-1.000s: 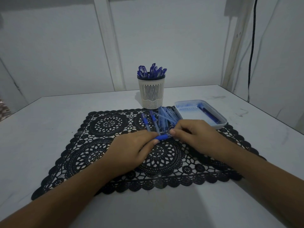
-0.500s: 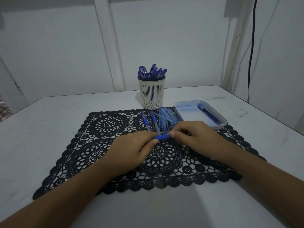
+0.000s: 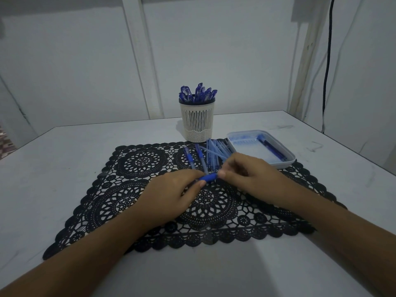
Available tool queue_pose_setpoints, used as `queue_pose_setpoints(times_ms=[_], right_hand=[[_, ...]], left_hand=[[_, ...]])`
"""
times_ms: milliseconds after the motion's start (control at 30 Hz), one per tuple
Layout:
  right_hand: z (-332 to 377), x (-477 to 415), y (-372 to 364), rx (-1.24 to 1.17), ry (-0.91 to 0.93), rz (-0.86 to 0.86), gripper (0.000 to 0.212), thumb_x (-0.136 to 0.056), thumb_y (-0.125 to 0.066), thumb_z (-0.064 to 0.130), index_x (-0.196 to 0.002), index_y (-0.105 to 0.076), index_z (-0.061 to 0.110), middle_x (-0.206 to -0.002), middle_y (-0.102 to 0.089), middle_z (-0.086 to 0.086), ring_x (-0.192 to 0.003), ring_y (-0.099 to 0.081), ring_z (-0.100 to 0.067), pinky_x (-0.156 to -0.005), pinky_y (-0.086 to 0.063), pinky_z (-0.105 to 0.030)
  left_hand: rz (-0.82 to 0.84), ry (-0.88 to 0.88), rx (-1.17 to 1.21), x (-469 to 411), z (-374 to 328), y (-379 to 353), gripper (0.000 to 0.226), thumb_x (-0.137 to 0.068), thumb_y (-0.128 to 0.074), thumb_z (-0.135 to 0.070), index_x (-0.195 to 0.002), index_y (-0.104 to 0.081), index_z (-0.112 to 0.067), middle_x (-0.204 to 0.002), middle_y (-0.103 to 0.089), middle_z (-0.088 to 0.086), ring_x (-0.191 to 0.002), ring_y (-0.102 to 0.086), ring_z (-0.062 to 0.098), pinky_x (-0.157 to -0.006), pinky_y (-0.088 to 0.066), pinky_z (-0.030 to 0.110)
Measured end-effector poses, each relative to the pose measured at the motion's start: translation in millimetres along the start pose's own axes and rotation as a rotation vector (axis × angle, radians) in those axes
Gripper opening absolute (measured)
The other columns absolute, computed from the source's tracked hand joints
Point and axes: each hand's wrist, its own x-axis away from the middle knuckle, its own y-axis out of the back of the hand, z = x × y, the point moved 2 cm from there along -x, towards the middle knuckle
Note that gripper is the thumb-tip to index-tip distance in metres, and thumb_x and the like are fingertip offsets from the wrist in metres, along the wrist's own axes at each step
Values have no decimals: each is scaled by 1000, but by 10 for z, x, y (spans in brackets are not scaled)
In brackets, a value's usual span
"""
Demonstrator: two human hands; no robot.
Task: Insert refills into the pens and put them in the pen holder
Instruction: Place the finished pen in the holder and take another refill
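Both hands meet over the black lace mat (image 3: 132, 196) on one blue pen (image 3: 208, 177). My left hand (image 3: 171, 196) grips its left part, mostly hidden under the fingers. My right hand (image 3: 248, 174) pinches the pen's right end with thumb and fingertips. Only the blue grip section shows between the hands. Behind them lies a loose pile of pale blue pen barrels and refills (image 3: 216, 153), with two blue pens (image 3: 194, 157) beside it. The white slotted pen holder (image 3: 197, 123) stands upright behind the mat, filled with several blue pens (image 3: 198, 94).
A shallow white tray (image 3: 285, 162) sits right of the pile with one dark blue pen (image 3: 271, 148) lying in it. The white table ends at a wall behind the holder and at an edge on the right. A black cable hangs on the right wall.
Both hands stay on the pen. My right hand's fingers have shifted slightly at the pen's end; the pen has not left its place over the mat.
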Motion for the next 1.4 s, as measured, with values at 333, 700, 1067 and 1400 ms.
queue_pose_setpoints(times_ms=[333,700,1067,1400], right_hand=[[19,5,-12,51,-11,-13,20,-89,-51,36,-88,-64,21,-76,-63,4,-65,-53,-5,-64,-44,-23],[-79,-59,122,-145,-42,-163,12,-83,-64,14,-83,-64,26,-80,-65,-7,-76,-62,-23,-77,-51,-29],[-8,-4,23,508,151,156,24,-88,-58,21,-111,-64,22,-99,-50,9,-89,-45,-3,-81,-33,-10],[8,11,-6,475,140,205,27,-89,-56,23,-115,-63,26,-99,-51,10,-82,-42,3,-74,-27,-7]], left_hand=[[-4,-2,-4,9,0,10,47,-88,-29,-50,-110,-62,-27,-84,-63,-14,-67,-53,2,-56,-37,12],[-14,116,82,-16,20,30,34,-87,-36,-43,-103,-63,-29,-64,-54,-16,-67,-52,-1,-50,-31,15],[-86,167,91,-5,72,36,30,-93,-39,-41,-105,-62,-26,-63,-53,-12,-64,-51,2,-50,-30,21],[-85,157,71,-1,62,35,39,-87,-35,-45,-108,-63,-26,-72,-59,-12,-61,-51,2,-53,-36,20]])
